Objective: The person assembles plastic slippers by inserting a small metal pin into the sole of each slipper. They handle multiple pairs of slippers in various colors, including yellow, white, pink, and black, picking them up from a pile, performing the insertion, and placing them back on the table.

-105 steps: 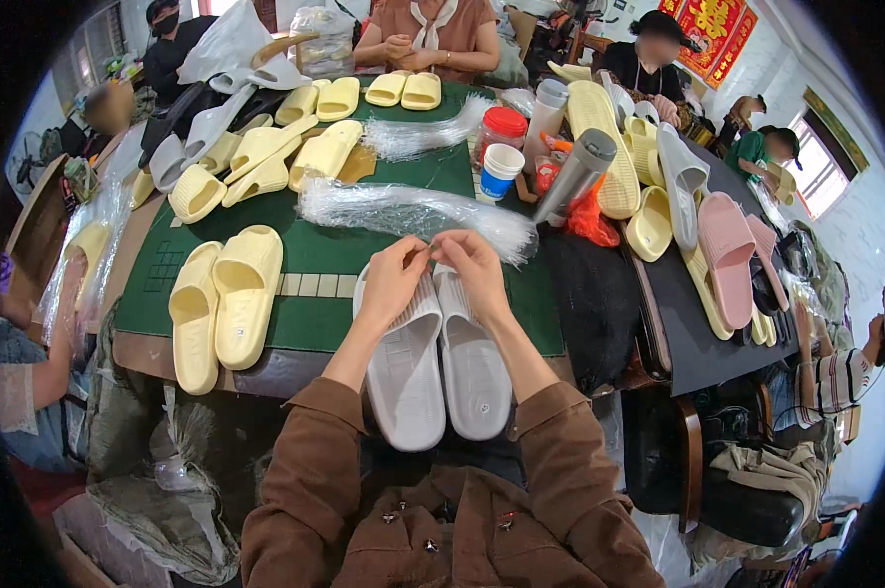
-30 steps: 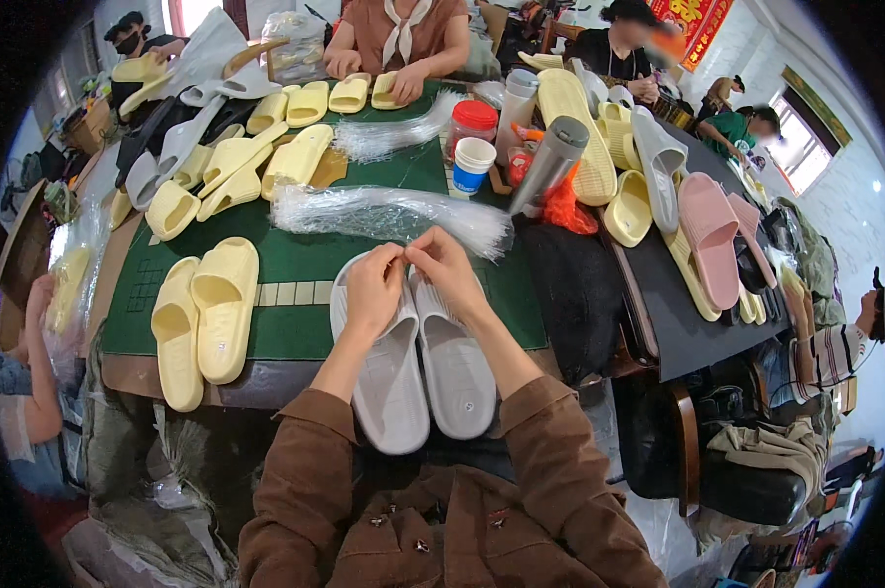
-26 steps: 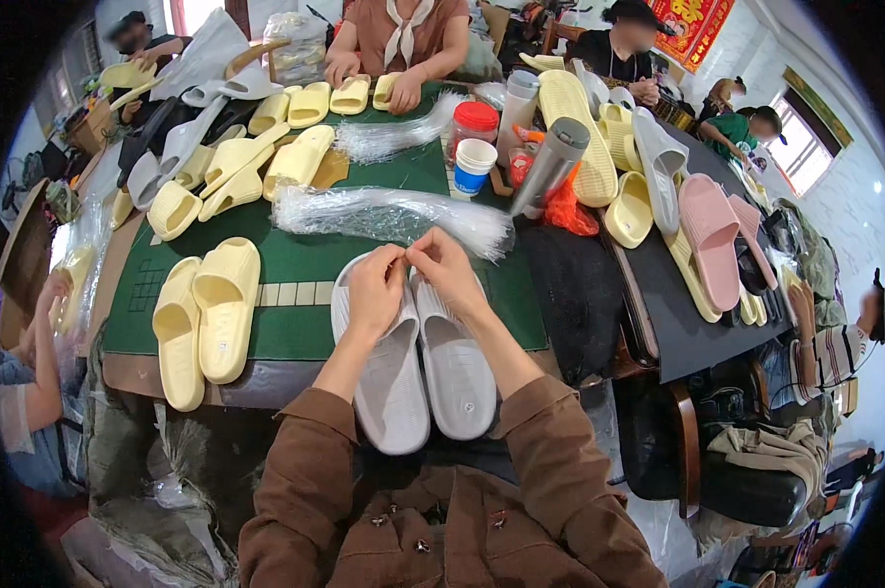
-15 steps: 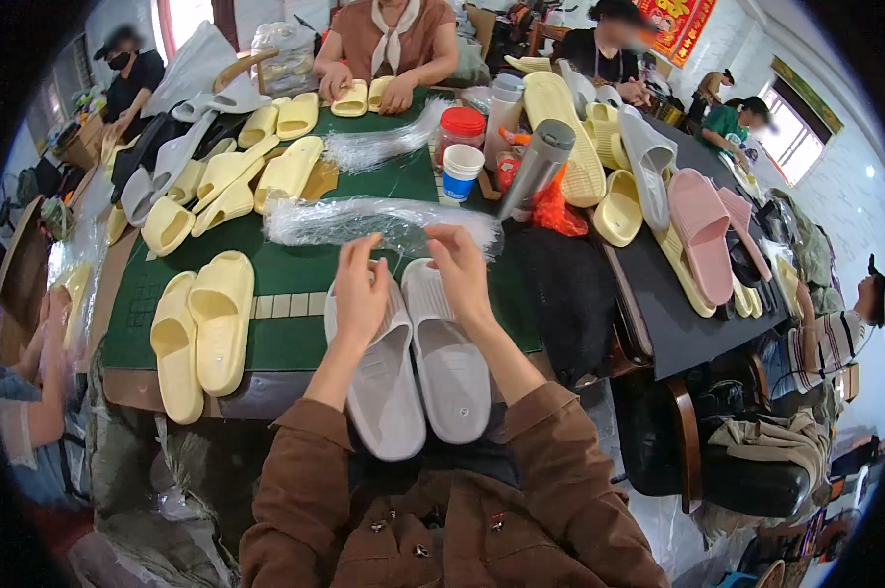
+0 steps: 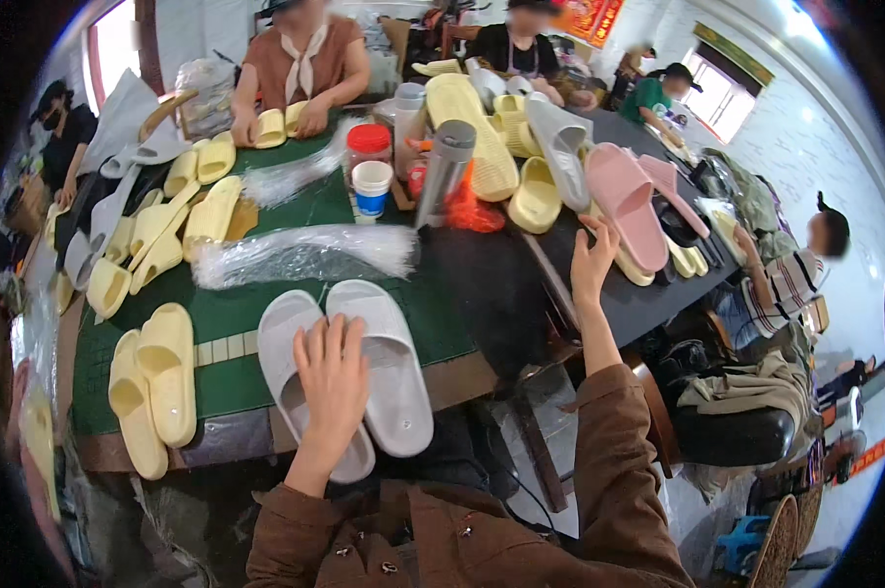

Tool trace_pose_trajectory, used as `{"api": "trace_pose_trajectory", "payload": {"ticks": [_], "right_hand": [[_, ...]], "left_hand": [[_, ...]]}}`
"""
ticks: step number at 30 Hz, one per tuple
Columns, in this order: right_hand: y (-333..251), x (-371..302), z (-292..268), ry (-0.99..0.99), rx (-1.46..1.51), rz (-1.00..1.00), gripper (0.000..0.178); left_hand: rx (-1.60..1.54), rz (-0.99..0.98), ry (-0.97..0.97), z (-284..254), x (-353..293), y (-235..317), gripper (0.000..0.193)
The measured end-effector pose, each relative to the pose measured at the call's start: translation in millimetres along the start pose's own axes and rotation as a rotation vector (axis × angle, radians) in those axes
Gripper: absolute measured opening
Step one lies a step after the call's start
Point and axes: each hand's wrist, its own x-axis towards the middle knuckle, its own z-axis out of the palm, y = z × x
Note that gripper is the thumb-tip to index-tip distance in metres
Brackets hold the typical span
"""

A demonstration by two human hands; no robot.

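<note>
A pair of grey slide slippers lies at the front edge of the green mat, toes pointing away from me. My left hand rests on top of them near the inner straps, its fingers stretched out. Away to the right, my right hand is raised beside the slipper pile, fingers apart and holding nothing. Nearest to it are a pink slide slipper and a yellow slipper partly hidden beneath it. A pale yellow pair of slippers sits on the mat's left side.
Bundles of clear plastic strands lie across the green mat. Behind them stand a paper cup, a red-lidded jar and a steel tumbler. Yellow and grey slippers crowd the left. A co-worker opposite handles yellow slippers.
My right hand has left the grey slippers and moved right to the slipper pile. My left hand has come down onto the slippers. The view has turned rightward.
</note>
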Motion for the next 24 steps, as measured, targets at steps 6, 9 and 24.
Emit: {"api": "trace_pose_trajectory", "payload": {"ticks": [6, 9, 24], "right_hand": [[83.5, 56.0, -39.4, 0.153, -0.577, -0.082, 0.056], [84.2, 74.5, -46.2, 0.158, -0.613, 0.066, 0.065], [110.4, 102.6, -116.8, -0.124, -0.207, 0.144, 0.035]], "left_hand": [[0.009, 0.054, 0.091, 10.7, 0.8, -1.3, 0.044], [0.024, 0.050, 0.084, 9.6, 0.5, -4.4, 0.041], [0.369, -0.141, -0.015, -39.6, -43.4, -139.4, 0.055]]}}
